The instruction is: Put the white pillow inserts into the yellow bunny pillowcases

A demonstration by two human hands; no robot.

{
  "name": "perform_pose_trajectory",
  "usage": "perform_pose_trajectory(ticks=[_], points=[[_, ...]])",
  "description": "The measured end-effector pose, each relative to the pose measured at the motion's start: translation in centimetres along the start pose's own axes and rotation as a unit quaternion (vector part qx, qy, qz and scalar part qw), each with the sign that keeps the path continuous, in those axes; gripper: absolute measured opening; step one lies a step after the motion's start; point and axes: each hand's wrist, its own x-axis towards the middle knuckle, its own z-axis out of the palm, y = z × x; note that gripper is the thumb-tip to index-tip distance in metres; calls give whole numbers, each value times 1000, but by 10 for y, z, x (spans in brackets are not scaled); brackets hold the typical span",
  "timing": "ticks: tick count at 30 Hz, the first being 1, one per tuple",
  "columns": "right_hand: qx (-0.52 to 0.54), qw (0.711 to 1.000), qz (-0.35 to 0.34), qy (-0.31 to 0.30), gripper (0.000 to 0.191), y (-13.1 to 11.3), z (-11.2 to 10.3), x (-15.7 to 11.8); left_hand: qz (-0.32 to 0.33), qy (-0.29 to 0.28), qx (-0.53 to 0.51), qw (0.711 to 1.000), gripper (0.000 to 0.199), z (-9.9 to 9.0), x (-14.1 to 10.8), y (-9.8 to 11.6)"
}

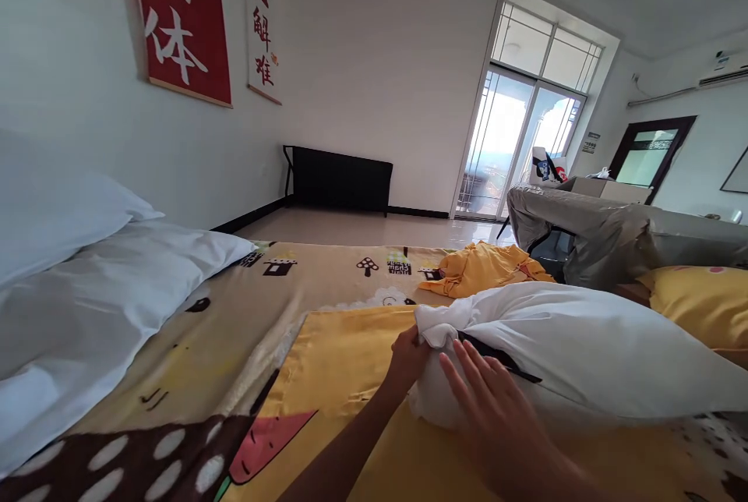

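A plump white pillow [584, 338] lies on its side before me, with a dark strip or gap near its left end. The fingers of my left hand [409, 354] are closed on the pillow's bunched left corner. My right hand [494, 404] has its fingers stretched out over the near side of the pillow, close to the dark strip; whether the palm presses on it I cannot tell. Underneath is a flat yellow cloth [344, 346] with a watermelon slice print. Just beyond the pillow sits a crumpled orange-yellow cloth [491, 268].
A patterned beige blanket [227, 330] covers the bed. White pillows [117, 276] are stacked at the left. A yellow pillow [701, 303] rests at the right edge. Farther off stand a black folded frame [342, 181] and a table under a grey cover [608, 229].
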Motion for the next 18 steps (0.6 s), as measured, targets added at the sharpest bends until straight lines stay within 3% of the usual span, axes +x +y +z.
perform_pose_trajectory(ticks=[2,5,9,14,18], points=[[19,1000,-13,-15,69,10,13,5,-24,9,-28,999,33,1,3,-7],[75,995,-47,-50,64,44,35,29,-42,31,-60,997,39,-1,7,-16],[175,978,-29,-110,80,81,63,70,-50,70,-65,994,41,-8,12,-22],[266,937,-46,-223,95,86,97,107,-74,53,-83,992,41,-17,18,-24],[307,914,-76,-255,89,85,118,124,-95,21,-76,992,46,-21,19,-19]])
